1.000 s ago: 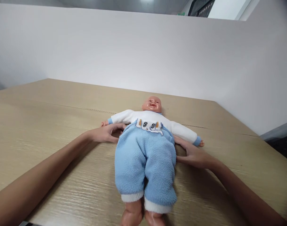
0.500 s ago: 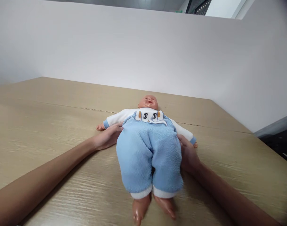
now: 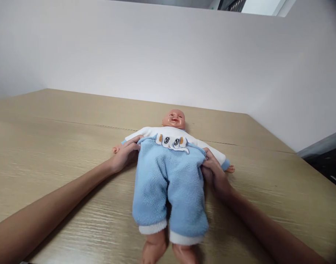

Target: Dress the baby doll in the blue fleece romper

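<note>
A baby doll [image 3: 174,119] lies on its back, head away from me and feet toward me. It wears a white long-sleeved top with blue cuffs and fuzzy blue trousers [image 3: 168,176] with white hems. An elephant face with two eyes and a trunk is stitched at the waist. My left hand [image 3: 126,154] pinches the trousers' waist edge at the doll's side on the left. On the other side, the fingers of my right hand [image 3: 214,170] grip the waist edge too. The undersides of both hands are hidden.
The doll rests on a wide wooden table [image 3: 74,146] with a seam running across it. A white wall [image 3: 156,55] rises behind the table. At the right, past the table's edge, is a dark area.
The trousers' waist has been drawn slightly toward me and to the left, with more white top showing. The doll's legs have shifted left and nearer. Both hands have closed on the waist edge.
</note>
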`<state>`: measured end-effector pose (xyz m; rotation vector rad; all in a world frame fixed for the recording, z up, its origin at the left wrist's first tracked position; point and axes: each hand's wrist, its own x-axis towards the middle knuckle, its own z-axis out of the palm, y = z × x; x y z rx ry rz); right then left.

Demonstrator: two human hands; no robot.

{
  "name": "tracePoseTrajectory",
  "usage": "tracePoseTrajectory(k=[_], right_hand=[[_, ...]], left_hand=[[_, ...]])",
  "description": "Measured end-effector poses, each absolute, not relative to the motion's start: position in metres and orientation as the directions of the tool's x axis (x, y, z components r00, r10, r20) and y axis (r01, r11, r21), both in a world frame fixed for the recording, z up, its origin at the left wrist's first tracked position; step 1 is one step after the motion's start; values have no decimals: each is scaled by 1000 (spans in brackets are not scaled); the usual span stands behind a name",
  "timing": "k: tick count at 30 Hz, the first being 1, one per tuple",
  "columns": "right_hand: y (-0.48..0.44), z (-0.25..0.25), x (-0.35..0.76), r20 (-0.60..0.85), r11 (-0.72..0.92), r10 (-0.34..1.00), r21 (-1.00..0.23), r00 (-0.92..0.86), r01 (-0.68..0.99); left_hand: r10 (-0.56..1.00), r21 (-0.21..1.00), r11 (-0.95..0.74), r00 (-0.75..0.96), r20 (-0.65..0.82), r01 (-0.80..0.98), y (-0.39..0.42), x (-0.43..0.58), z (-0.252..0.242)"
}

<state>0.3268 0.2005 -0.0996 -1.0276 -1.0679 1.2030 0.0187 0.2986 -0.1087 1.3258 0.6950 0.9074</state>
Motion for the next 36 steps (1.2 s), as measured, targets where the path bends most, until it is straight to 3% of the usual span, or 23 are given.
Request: tracePoseTrajectory(k=[4,8,14,16,19,22,26,32,36], right_hand=[[207,-98,324,147,159,986,-966,73,-204],[217,-107,324,102,127,987,-968,122,-218],[212,-117,344,-8,-11,1000,-995,27,100],[209,-117,346,-21,-26,999,-990,34,138],[208,-118,337,-100,-94,989,-994,107,-55],[209,-119,323,-131,-88,983,-951,130,-298],[210,-115,312,-106,-62,990,-922,96,-381],[216,-120,317,-89,-54,992,-940,89,-337],[218,-120,331,-19,-8,998,-988,66,-152]], left_hand=[[885,987,-117,440,154,-111,293,24,-96],[921,972,-228,336,198,52,285,29,-89],[929,974,-166,355,103,153,290,24,-97],[927,980,-121,370,54,159,290,24,-99],[941,998,-10,338,-11,61,285,27,-104],[945,978,109,325,-47,-177,281,36,-111],[924,894,196,382,-30,-403,280,49,-116],[922,908,168,388,-7,-383,282,52,-114],[916,992,-17,395,67,-129,285,41,-107]])
